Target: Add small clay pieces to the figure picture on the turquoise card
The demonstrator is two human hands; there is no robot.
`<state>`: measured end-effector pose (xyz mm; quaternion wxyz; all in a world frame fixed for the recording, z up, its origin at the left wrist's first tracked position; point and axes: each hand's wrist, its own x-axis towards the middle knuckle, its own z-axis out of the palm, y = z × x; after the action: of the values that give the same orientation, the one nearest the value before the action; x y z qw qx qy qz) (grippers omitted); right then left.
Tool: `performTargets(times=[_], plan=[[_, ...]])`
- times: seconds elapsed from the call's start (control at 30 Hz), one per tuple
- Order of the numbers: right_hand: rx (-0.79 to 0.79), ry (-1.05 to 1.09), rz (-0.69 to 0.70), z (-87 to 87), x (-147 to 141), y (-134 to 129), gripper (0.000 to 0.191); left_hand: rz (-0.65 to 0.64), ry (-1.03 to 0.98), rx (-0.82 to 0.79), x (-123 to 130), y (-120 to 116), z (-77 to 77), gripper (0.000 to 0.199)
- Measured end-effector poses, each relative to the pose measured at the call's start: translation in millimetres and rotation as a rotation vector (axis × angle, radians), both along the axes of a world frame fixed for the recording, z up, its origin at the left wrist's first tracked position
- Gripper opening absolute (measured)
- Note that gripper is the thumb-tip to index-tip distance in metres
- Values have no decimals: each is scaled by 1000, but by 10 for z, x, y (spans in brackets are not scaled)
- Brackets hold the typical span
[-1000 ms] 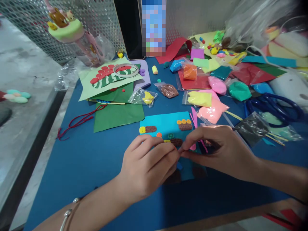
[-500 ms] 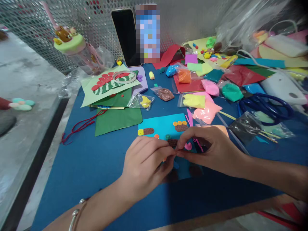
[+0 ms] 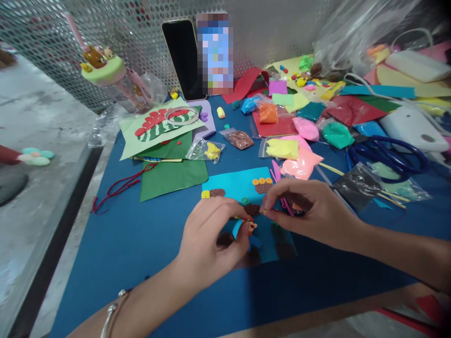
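A bright blue card (image 3: 229,179) lies on the table, bearing clay shapes: brown brick-patterned pieces (image 3: 263,188) topped with orange discs, a yellow-and-brown piece (image 3: 213,193) and a small orange-faced clay figure (image 3: 252,226). Over the card's left half, my left hand (image 3: 214,230) is closed, thumb and index fingertips together beside the figure; a speck of red shows there, too small to name. My right hand (image 3: 310,218) hovers over the card's right side in a pinch, with something tiny at its fingertips that I cannot make out. Pink modelling tools (image 3: 276,171) lie partly behind it.
Bags of coloured clay, such as yellow (image 3: 282,148) and brown (image 3: 241,139), spread behind the card. Blue-handled scissors (image 3: 391,157) lie right. Left are green papers (image 3: 172,180), red cord (image 3: 121,187) and a lidded cup (image 3: 116,84). A dark phone (image 3: 183,58) leans at the back.
My hands, whose fingertips met before, have moved apart. The left fingertips drew back slightly left, uncovering the orange-faced figure; the right hand remains pinched.
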<state>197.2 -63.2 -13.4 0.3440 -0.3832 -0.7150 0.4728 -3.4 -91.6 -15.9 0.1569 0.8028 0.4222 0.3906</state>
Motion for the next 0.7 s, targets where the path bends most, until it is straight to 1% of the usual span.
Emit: performTargets(times=[0.17, 0.27, 0.43, 0.6, 0.7], plan=[[15, -18, -51, 34, 1, 9, 2, -12, 17, -17, -10, 6, -27, 8], [11, 5, -75, 33, 17, 23, 5, -21, 10, -13, -22, 17, -42, 6], [-2, 2, -69, 28, 27, 32, 3, -16, 26, -15, -38, 21, -38, 6], [-30, 7, -77, 38, 21, 43, 2, -32, 30, -31, -55, 9, -44, 11], [-46, 0, -70, 35, 30, 51, 3, -58, 32, -42, -58, 9, -62, 8]])
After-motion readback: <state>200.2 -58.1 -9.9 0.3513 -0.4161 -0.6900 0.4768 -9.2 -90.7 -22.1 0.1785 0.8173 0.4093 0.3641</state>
